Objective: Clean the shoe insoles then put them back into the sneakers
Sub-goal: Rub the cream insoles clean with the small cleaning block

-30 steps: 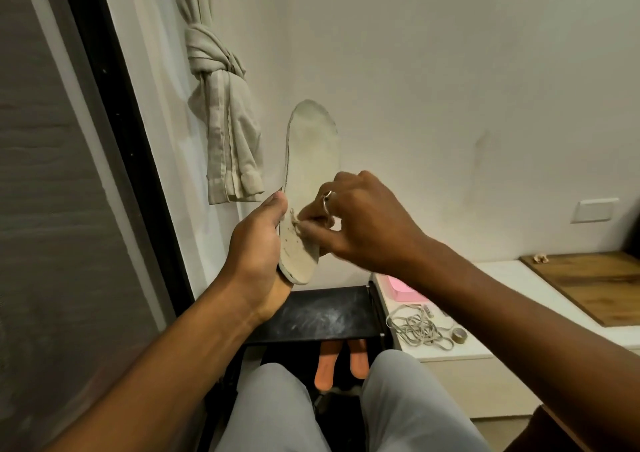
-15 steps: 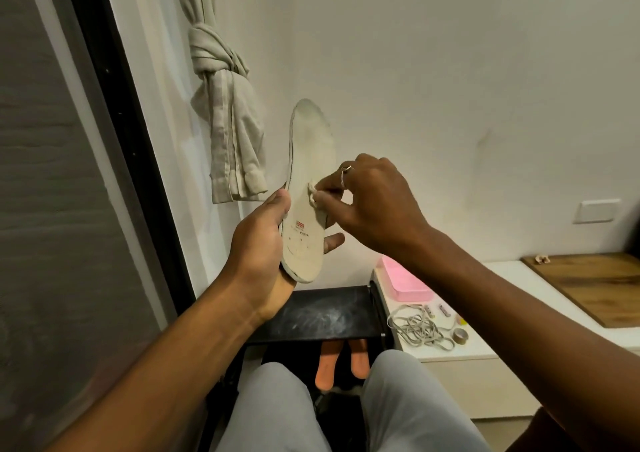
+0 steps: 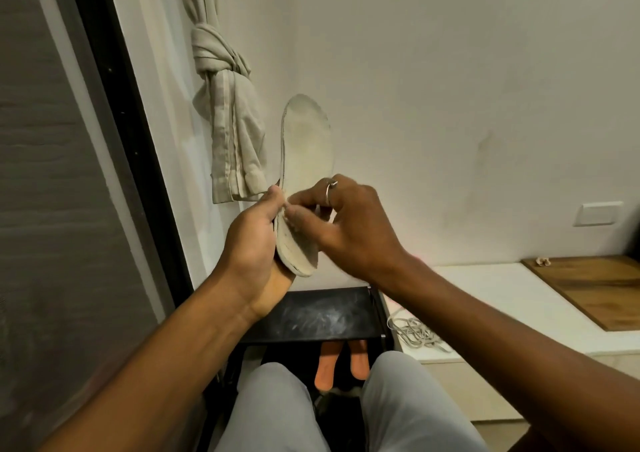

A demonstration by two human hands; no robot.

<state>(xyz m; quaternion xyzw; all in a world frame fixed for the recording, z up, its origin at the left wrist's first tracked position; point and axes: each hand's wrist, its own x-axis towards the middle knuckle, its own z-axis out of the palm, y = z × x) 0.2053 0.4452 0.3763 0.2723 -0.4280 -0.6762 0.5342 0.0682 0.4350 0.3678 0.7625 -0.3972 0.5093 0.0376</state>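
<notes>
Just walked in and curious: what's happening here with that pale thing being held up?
A seated person is working on an off-white shoe insole. The left hand grips its heel end and holds it upright, while the right hand presses bunched fingertips on its lower face; whether they pinch a wipe is unclear. Two orange insoles lie below, between the knees.

One pale insole [image 3: 306, 147], two hands [image 3: 254, 240] [image 3: 356, 230]

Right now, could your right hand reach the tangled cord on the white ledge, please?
Probably yes: the cord lies uncovered on the ledge, close below that arm. But the right hand is pinching at the insole and would have to let go first.
</notes>
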